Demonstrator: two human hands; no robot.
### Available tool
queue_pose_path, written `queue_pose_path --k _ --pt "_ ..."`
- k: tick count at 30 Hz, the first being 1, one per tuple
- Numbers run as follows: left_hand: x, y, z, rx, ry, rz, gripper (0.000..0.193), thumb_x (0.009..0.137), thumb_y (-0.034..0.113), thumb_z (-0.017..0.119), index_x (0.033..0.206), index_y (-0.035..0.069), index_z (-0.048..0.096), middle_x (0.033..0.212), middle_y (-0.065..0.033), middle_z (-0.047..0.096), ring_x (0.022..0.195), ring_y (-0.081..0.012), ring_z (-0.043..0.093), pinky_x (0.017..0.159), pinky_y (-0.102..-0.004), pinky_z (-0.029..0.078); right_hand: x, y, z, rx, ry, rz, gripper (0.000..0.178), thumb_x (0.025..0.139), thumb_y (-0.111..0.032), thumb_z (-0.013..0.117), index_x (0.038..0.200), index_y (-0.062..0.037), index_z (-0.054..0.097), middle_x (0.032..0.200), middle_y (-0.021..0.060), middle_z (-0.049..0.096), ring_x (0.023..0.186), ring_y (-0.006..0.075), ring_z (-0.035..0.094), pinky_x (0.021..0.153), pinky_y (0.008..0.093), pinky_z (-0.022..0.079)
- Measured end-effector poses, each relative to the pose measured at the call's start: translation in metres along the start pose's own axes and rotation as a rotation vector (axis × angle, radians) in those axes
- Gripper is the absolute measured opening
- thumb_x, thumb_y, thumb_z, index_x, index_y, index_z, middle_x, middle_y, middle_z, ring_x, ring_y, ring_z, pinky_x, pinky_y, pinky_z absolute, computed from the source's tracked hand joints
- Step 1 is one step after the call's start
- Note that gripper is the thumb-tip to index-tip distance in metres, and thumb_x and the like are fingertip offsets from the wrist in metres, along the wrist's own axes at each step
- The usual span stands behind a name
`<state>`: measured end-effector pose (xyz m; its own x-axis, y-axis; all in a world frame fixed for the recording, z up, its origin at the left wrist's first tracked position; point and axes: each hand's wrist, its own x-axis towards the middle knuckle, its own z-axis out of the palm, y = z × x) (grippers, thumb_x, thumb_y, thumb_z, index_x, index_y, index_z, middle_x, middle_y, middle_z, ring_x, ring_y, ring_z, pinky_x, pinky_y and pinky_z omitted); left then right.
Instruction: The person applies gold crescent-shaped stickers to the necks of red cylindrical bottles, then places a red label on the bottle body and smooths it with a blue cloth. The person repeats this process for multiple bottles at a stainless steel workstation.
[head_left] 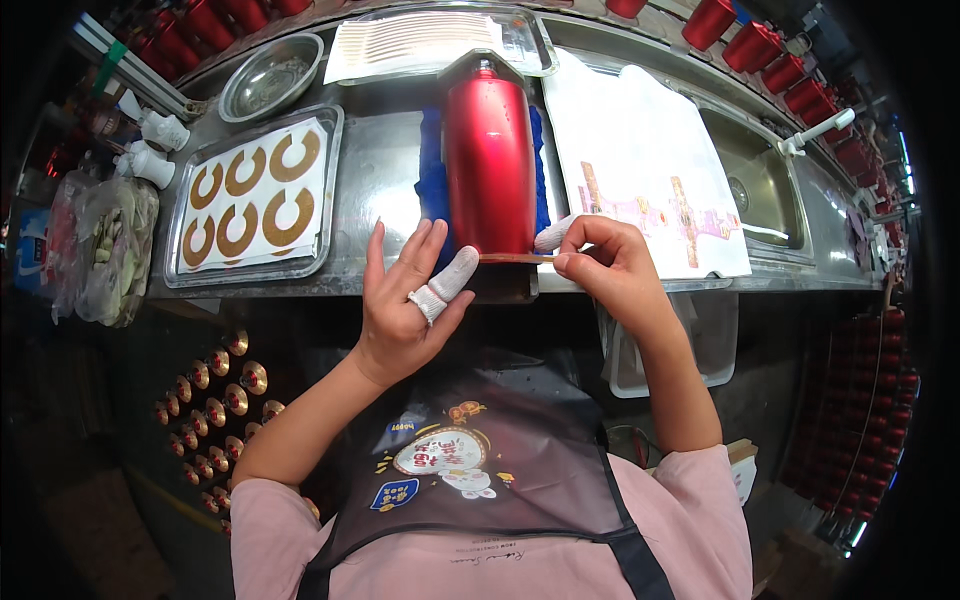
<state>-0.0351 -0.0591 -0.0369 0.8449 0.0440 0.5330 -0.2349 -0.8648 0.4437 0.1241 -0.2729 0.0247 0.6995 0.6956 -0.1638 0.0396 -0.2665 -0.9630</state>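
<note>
A glossy red bottle lies in front of me, its neck pointing away, with a blue cloth beneath it. Across its near end runs a thin gold-brown strip. My right hand pinches the strip's right end between thumb and index finger; a white finger cot covers one finger, which is beside the bottle. My left hand has its fingers spread, and its index finger, in a white cloth cot, touches the bottle's near edge at the strip's left end.
To the left, a metal tray holds several gold C-shaped decals on white sheets, with a steel bowl behind. A tray of pale strips is at the back. Right of the bottle lie a white sheet with patterned decals and a sink.
</note>
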Motion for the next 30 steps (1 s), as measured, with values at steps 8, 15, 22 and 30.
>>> queue_pose_path --k 8,15,22,30 --pt "-0.011 -0.006 -0.001 -0.109 -0.019 -0.123 0.046 0.084 0.012 0.078 0.129 0.008 0.071 0.15 -0.0224 0.053 0.136 -0.0374 0.055 0.119 -0.0632 0.019 -0.009 -0.017 0.007 0.06 -0.012 -0.051 0.011 0.087 -0.007 0.071 0.081 -0.0032 0.062 0.075 -0.0047 0.056 0.066 0.0009 0.048 0.058 0.0188 0.036" --pt "-0.008 -0.005 0.0 -0.049 -0.029 -0.06 0.047 0.083 0.01 0.078 0.129 0.007 0.07 0.151 -0.0224 0.051 0.135 -0.0377 0.055 0.118 -0.0635 0.019 -0.007 -0.011 0.002 0.006 0.041 -0.027 0.013 0.088 -0.008 0.071 0.081 -0.0026 0.061 0.075 -0.0044 0.057 0.068 0.0009 0.049 0.06 0.0191 0.037" --pt "0.008 0.002 -0.007 0.008 -0.07 0.014 0.048 0.081 0.006 0.077 0.128 0.007 0.07 0.149 -0.023 0.053 0.133 -0.0392 0.057 0.118 -0.0638 0.021 -0.001 0.007 -0.002 0.025 0.03 -0.043 0.013 0.089 -0.011 0.071 0.082 -0.0031 0.063 0.075 -0.0049 0.057 0.067 0.0009 0.047 0.059 0.019 0.037" --pt "0.032 0.015 -0.006 0.204 0.009 0.143 0.05 0.073 0.014 0.079 0.123 0.022 0.076 0.142 -0.0214 0.059 0.117 -0.0428 0.066 0.111 -0.0662 0.031 0.005 0.017 0.0 -0.069 0.033 0.004 0.013 0.09 -0.01 0.072 0.082 -0.0033 0.063 0.075 -0.0056 0.057 0.065 0.0002 0.048 0.057 0.0184 0.036"
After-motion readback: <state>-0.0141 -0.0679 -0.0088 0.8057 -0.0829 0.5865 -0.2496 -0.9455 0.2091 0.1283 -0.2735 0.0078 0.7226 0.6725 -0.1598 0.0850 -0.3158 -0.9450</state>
